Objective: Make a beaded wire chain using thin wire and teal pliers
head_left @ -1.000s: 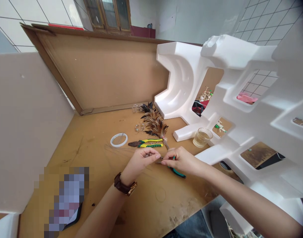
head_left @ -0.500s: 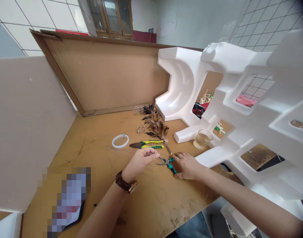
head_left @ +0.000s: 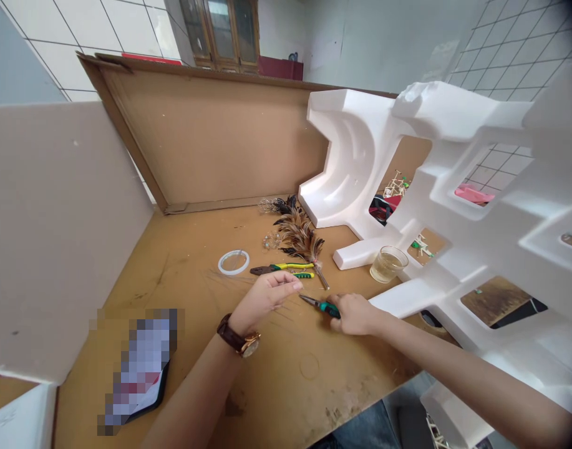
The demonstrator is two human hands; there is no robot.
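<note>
Teal-handled pliers [head_left: 324,305], right hand [head_left: 355,314] clamped on them, left hand [head_left: 272,294] pinched together near their tips, contents unclear

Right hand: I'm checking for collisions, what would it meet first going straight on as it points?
The teal-handled pliers it holds would probably meet the left hand first, though depth is unclear; they might pass beneath.
</note>
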